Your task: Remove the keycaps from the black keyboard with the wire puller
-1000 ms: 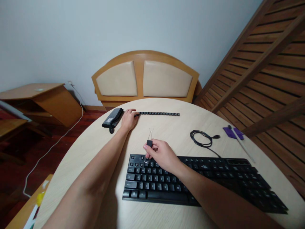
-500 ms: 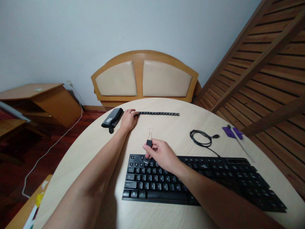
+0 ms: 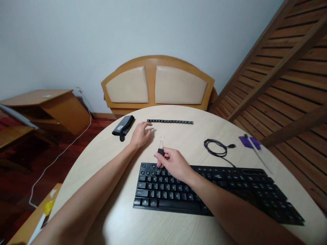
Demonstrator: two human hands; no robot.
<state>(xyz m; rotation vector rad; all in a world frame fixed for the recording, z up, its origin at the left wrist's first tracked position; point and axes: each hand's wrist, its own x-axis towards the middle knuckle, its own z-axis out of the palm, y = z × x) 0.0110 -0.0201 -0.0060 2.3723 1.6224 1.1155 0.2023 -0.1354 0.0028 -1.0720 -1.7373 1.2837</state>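
My right hand [image 3: 173, 162] pinches a keycap puller [image 3: 160, 150] by its black middle. Thin wire loops point away from me and a second end points down over the upper left of the black keyboard [image 3: 182, 205]. In that corner several keys are off and bare switch posts show. Further off, my left hand [image 3: 140, 134] hovers over or rests on the table, fingers apart and a little bent, with nothing in it. Just beyond its fingertips runs a straight row of black keycaps [image 3: 170, 121].
A folded dark pouch [image 3: 123, 126] lies left of my left hand. To the right are a coiled black cable [image 3: 216, 148], a purple cloth [image 3: 250, 142] and a thin brush [image 3: 257, 152] across it. A wooden headboard [image 3: 152, 89] stands behind the round table [image 3: 178, 228].
My left hand has drawn back from the left end of the keycap row, uncovering it, and its fingers have come away. The right hand keeps the puller over nearly the same spot.
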